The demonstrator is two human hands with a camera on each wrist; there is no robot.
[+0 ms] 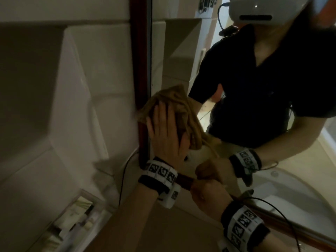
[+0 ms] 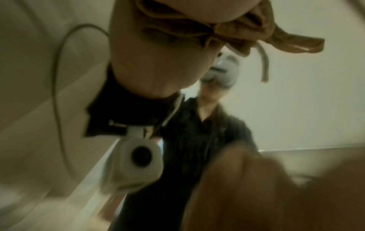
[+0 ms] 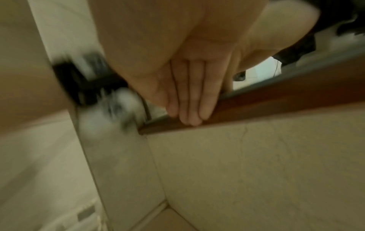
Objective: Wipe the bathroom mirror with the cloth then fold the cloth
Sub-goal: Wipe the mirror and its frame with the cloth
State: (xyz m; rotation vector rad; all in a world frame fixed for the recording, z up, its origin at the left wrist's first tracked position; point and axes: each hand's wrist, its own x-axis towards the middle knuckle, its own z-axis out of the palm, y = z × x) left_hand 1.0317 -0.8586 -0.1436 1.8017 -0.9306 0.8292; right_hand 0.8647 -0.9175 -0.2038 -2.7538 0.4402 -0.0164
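The tan, soft-woven cloth (image 1: 174, 110) is bunched into a crumpled wad with deep folds and rope-like creases, and it sits flat against the glass of the wall mirror (image 1: 174, 51) at its lower left corner, overlapping the dark reddish-brown wooden frame (image 1: 141, 51) that edges the glass. The left hand (image 1: 164, 131) lies palm-down over the cloth, its fingers straight and slightly spread, pressing the fabric to the glass; a rumpled tail of the cloth hangs out past the thumb side. In the left wrist view the cloth (image 2: 247, 28) appears gathered under the palm, with a twisted flap and a thin hem strip dangling free, all softly blurred. The right hand (image 1: 207, 195) is at the bottom rail of the frame, just beside the left wrist; in the head view it looks like a loose fist, while the right wrist view shows the right hand (image 3: 183, 87) with its fingers (image 3: 194, 100) straight and pressed together, tips resting on the smooth brown rail (image 3: 276, 96). Both wrists carry black bands with white blocks printed with black square markers (image 1: 161, 172). The surrounding wall is clad in large, glossy cream tiles (image 1: 101, 60) with faint grout lines, and a thin dark cable (image 1: 123, 177) curves down the wall below the mirror corner. The glass reflects a person in a dark short-sleeved top wearing a white headset (image 1: 263, 10).
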